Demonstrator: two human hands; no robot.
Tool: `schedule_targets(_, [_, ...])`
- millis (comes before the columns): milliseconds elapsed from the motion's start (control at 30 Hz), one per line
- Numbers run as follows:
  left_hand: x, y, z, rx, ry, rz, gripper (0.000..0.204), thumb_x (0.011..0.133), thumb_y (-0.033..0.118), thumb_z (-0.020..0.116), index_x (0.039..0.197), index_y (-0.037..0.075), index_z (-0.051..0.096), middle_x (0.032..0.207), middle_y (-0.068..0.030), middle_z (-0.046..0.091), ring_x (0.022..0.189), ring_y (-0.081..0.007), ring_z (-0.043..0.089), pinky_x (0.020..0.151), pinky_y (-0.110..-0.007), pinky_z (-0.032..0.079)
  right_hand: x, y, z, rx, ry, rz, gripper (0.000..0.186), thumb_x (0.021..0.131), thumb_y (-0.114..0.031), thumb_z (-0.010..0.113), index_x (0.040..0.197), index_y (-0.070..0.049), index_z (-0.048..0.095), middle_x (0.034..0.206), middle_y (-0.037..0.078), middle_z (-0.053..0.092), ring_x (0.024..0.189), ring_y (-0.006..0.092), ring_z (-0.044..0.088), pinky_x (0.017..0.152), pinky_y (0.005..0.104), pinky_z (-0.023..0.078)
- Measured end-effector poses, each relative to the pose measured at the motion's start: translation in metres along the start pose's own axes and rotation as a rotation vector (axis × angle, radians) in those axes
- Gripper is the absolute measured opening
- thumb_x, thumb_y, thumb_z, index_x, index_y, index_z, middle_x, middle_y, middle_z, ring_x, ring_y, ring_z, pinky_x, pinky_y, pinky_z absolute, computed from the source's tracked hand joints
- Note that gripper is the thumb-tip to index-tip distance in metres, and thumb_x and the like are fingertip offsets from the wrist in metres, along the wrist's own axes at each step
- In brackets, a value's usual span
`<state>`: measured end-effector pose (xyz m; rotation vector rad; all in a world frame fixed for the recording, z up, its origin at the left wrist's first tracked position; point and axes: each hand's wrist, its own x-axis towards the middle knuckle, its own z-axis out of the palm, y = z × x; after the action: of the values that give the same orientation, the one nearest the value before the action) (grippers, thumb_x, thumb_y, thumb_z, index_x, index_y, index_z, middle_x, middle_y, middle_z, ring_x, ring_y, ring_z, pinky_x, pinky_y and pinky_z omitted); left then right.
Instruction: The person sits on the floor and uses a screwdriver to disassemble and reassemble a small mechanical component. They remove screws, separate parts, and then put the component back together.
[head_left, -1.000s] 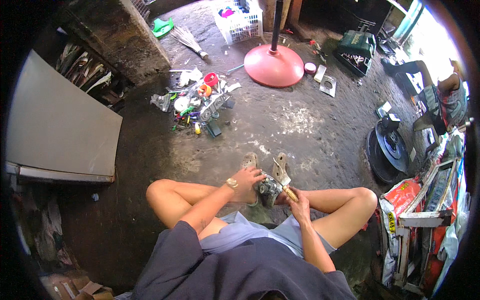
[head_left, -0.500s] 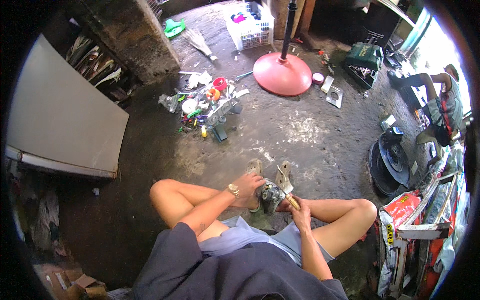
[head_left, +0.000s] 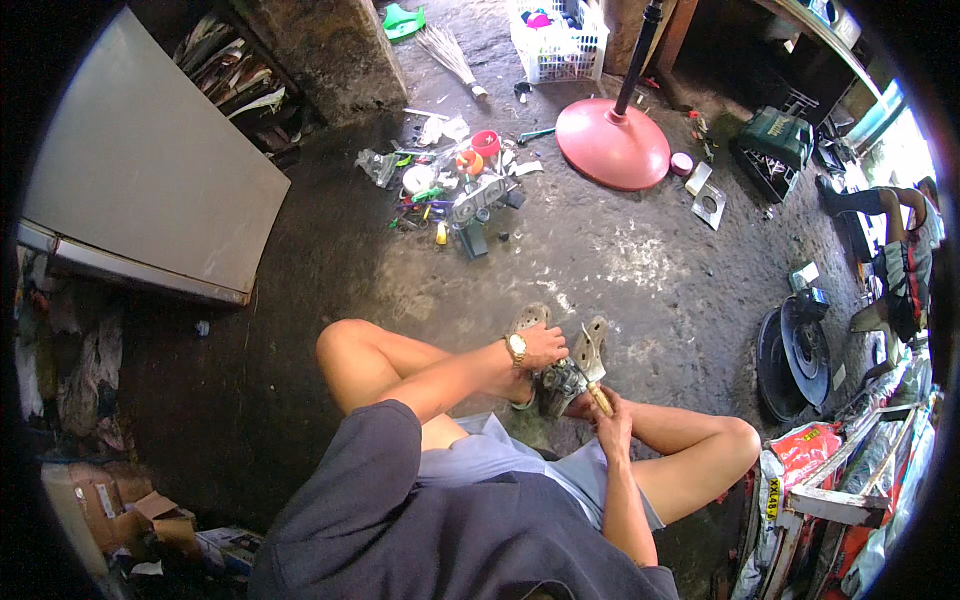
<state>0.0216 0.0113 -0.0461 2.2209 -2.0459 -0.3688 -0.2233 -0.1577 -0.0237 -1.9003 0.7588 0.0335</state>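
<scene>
I sit on the concrete floor with knees spread and sandalled feet together. My left hand (head_left: 541, 349), with a gold wristwatch, rests on top of a small dark metal motor-like part (head_left: 562, 384) held between my feet. My right hand (head_left: 612, 408) grips a tool with a pale wooden handle (head_left: 599, 397), its tip against the part's right side. Much of the part is hidden by my hands.
A heap of small tools and plastic bits (head_left: 450, 190) lies ahead. Farther off stand a red round fan base with pole (head_left: 612, 145) and a white basket (head_left: 557, 42). A grey panel (head_left: 150, 170) leans at left. Another person (head_left: 900, 250) sits at right near a black wheel-like part (head_left: 800, 350).
The view has shifted slightly, so the floor things sit lower in the picture. My hands stay on the part between my feet, with little visible movement.
</scene>
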Motion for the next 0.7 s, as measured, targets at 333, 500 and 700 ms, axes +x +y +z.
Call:
schedule_targets(333, [0.001, 0.012, -0.008, -0.042, -0.056, -0.111, 0.017, 0.09, 0.022, 0.059, 0.1, 0.013, 0.071, 0.107, -0.0065, 0.065, 0.111, -0.0256, 0.06, 0.083, -0.044, 0.054, 0.001, -0.019, -0.006, 0.015, -0.068, 0.085, 0.047, 0.091, -0.011, 0.068, 0.138, -0.005, 0.061, 0.123, 0.018, 0.071, 0.115, 0.0281, 0.068, 0.1, 0.0388, 0.051])
schedule_targets(500, [0.0, 0.022, -0.013, -0.056, -0.051, -0.222, 0.017, 0.09, 0.022, 0.058, 0.099, 0.014, 0.071, 0.105, -0.0065, 0.063, 0.109, -0.0258, 0.06, 0.081, -0.045, 0.054, 0.0, -0.013, -0.003, -0.04, -0.019, 0.033, 0.047, 0.091, -0.013, 0.069, 0.137, -0.009, 0.062, 0.099, 0.011, 0.074, 0.083, 0.0159, 0.067, 0.073, 0.0318, 0.055])
schedule_targets(700, [-0.009, 0.008, 0.006, -0.05, 0.053, -0.024, 0.015, 0.091, 0.019, 0.057, 0.095, 0.01, 0.068, 0.099, -0.0059, 0.063, 0.107, -0.0248, 0.06, 0.082, -0.043, 0.055, 0.003, -0.002, 0.005, -0.022, -0.011, 0.007, 0.046, 0.091, -0.014, 0.07, 0.137, -0.009, 0.063, 0.098, 0.01, 0.073, 0.082, 0.015, 0.066, 0.072, 0.0316, 0.055])
